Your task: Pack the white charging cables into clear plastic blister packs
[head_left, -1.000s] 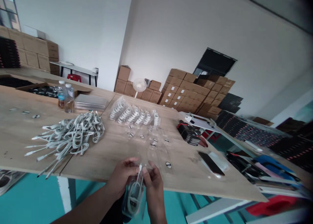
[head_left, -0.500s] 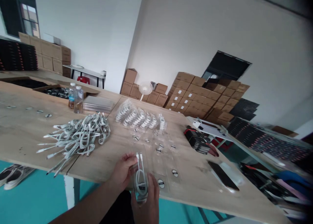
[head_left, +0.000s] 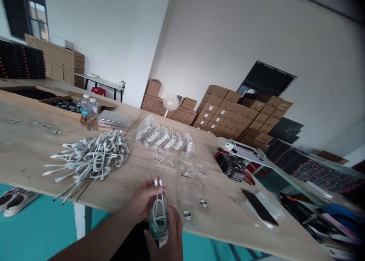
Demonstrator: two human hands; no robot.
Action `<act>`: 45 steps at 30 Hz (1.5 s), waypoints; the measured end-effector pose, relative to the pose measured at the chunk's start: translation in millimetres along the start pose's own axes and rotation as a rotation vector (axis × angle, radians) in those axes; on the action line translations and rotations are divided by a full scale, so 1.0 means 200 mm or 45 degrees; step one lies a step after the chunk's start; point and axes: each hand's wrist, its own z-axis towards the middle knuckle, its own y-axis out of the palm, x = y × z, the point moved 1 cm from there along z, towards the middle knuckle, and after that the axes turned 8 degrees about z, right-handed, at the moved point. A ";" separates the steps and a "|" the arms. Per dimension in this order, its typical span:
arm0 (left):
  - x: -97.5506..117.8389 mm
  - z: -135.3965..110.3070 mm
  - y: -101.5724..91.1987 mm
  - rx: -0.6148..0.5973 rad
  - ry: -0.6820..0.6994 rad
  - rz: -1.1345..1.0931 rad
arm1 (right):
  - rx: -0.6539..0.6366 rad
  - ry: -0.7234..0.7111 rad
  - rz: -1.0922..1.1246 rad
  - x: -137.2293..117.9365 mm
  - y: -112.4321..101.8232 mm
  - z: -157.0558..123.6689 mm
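A coiled white charging cable (head_left: pixel 159 212) sits inside a clear plastic bag with a dark round label, held over the table's front edge. My left hand (head_left: pixel 144 198) pinches it near the top, close to the two white plugs that stick upward. From the lower right, my right hand (head_left: pixel 170 234) grips the bag by its side and bottom. To the left lies a heap of loose white cables (head_left: pixel 95 156). Several flat clear bags (head_left: pixel 187 192) with round labels lie just right of my hands, and rows of bagged cables (head_left: pixel 161 135) are laid out behind them.
Two plastic bottles (head_left: pixel 92 114) stand beside a stack of clear sheets (head_left: pixel 115 119) at the back left. On the right are a dark phone (head_left: pixel 259 207) and a stack of black packs (head_left: pixel 229 164). Cardboard boxes (head_left: pixel 228 107) line the far wall.
Both hands have shifted slightly left with the bagged cable. My left fingers now sit around the cable just under the plugs, and the right hand has turned a little at the bag's lower end.
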 end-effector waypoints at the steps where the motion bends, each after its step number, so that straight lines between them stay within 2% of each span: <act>1: 0.00 -0.01 0.00 0.023 -0.012 -0.011 | -0.018 0.028 0.003 -0.01 0.01 -0.01; 6: -0.01 -0.06 -0.03 -0.030 -0.137 0.002 | -0.060 0.058 -0.001 -0.02 0.02 -0.07; 9: -0.02 -0.07 -0.05 0.055 -0.175 0.028 | -0.075 0.034 0.053 -0.02 0.02 -0.07; 12: -0.02 -0.10 -0.07 0.053 -0.157 0.138 | -0.048 0.034 0.065 -0.05 -0.03 -0.03; 15: -0.02 -0.14 -0.07 -0.069 -0.192 0.259 | -0.042 0.033 0.009 -0.09 -0.12 0.06; 18: -0.03 -0.19 -0.05 -0.211 -0.209 0.301 | -0.133 -0.069 -0.025 -0.11 -0.19 0.14; 22: -0.05 -0.24 -0.04 -0.316 -0.247 0.314 | -0.242 -0.240 -0.105 -0.09 -0.19 0.18; 25: -0.07 -0.27 -0.09 -0.320 -0.347 0.327 | -0.262 -0.359 -0.150 -0.07 -0.18 0.15; 28: -0.11 -0.32 -0.16 -0.337 -0.469 0.367 | -0.322 -0.404 -0.156 -0.07 -0.21 0.09; 33: -0.20 -0.45 -0.26 -0.349 -0.565 0.493 | -0.516 -0.338 -0.099 -0.11 -0.30 0.01; 38: -0.29 -0.59 -0.31 -0.430 -0.622 0.645 | -0.910 -0.305 0.042 -0.19 -0.38 -0.04; 45: -0.27 -0.66 -0.29 -0.466 -0.808 0.546 | -1.180 -0.282 0.052 -0.30 -0.51 0.00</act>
